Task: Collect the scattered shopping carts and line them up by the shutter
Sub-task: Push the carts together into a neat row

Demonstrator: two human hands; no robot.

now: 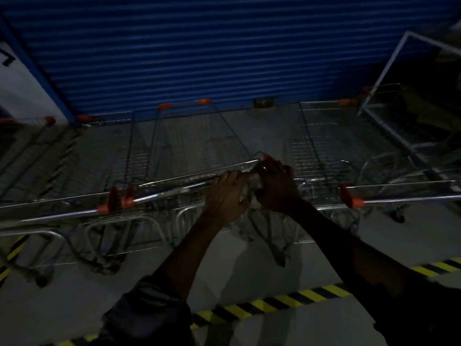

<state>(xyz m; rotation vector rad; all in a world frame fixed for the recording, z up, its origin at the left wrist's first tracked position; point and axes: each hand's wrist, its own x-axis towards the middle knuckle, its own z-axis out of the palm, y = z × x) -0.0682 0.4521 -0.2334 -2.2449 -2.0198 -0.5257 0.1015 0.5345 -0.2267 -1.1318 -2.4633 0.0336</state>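
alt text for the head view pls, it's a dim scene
In dim light, the left hand and right hand hold the handle of a cart facing a blue shutter. More carts stand on both sides; striped tape crosses the floor.

It is dim here, close to dark. The blue ribbed roller shutter (199, 58) catches the most light, brightest across its middle and sinking to black at the upper right. A white wall panel (20, 91) at far left is the palest patch. Thin glints run along the chrome handle bar of the middle wire cart (174, 191), whose mesh smears into soft blur. The left hand (225, 196) and right hand (274, 186) on it are near silhouettes. Faint shadows lie on the grey concrete floor (74, 308). Straight lines bow toward the edges.
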